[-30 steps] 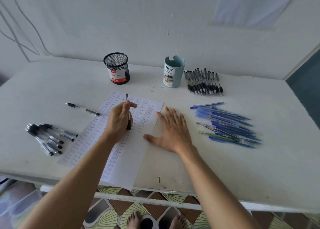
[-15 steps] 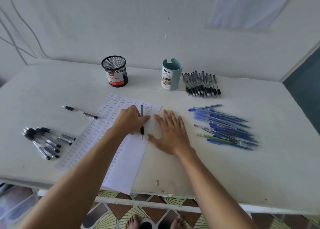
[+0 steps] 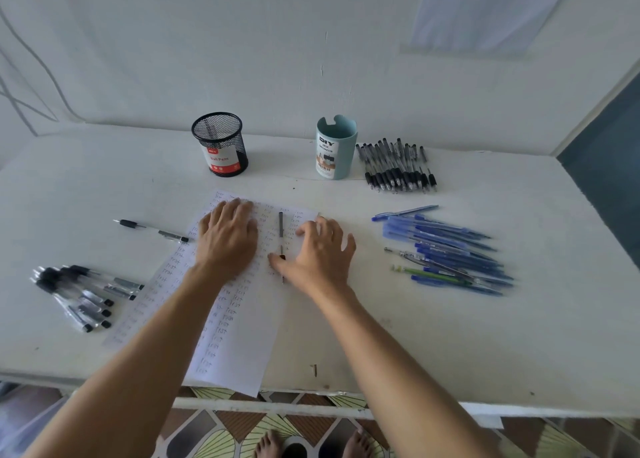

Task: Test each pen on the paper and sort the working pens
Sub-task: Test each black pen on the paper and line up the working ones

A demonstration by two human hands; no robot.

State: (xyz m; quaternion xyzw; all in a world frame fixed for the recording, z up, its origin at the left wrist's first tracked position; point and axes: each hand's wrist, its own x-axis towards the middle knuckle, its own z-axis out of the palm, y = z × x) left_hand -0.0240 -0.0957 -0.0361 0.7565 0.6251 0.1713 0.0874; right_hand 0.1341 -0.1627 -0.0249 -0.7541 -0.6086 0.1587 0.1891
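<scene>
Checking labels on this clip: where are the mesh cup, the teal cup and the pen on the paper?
Mesh cup (image 3: 221, 161), head view, on its label.
Teal cup (image 3: 346, 156), head view, on its bare wall.
Pen (image 3: 281, 228), head view, on its upper barrel.

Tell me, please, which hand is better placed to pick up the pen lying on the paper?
Probably the right. The right hand sits beside the pen, its thumb at the barrel. The left hand lies flat on the paper, farther off.
</scene>
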